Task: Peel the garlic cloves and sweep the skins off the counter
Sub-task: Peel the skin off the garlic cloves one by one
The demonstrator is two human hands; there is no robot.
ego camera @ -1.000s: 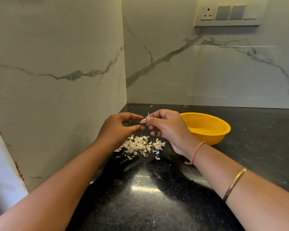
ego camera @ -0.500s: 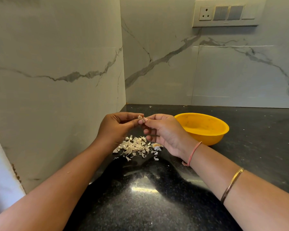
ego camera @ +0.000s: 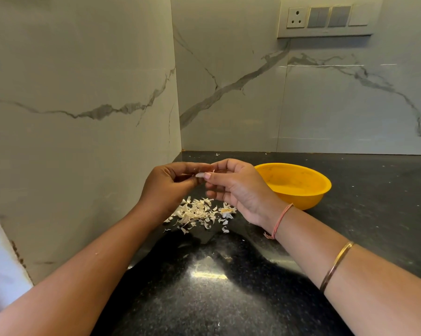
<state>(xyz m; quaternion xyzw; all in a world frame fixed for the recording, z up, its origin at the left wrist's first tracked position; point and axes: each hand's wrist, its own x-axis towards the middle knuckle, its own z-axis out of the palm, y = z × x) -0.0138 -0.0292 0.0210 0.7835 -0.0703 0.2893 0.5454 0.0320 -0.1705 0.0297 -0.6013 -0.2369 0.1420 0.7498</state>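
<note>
My left hand and right hand pinch one garlic clove just above the skins, so fresh peelings join them.

Black counter carries garlic skins (heaped), yellow bowl.

Bright, even light; overhead glare on the glossy counter; wide-angle bowing.

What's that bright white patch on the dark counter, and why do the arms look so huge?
Head view: the white patch is light glaring off the glossy black counter, arm shadows either side; same view, the wide lens swells the near forearms, while the garlic clove pinched between left hand and right hand looks tiny and soft.
</note>
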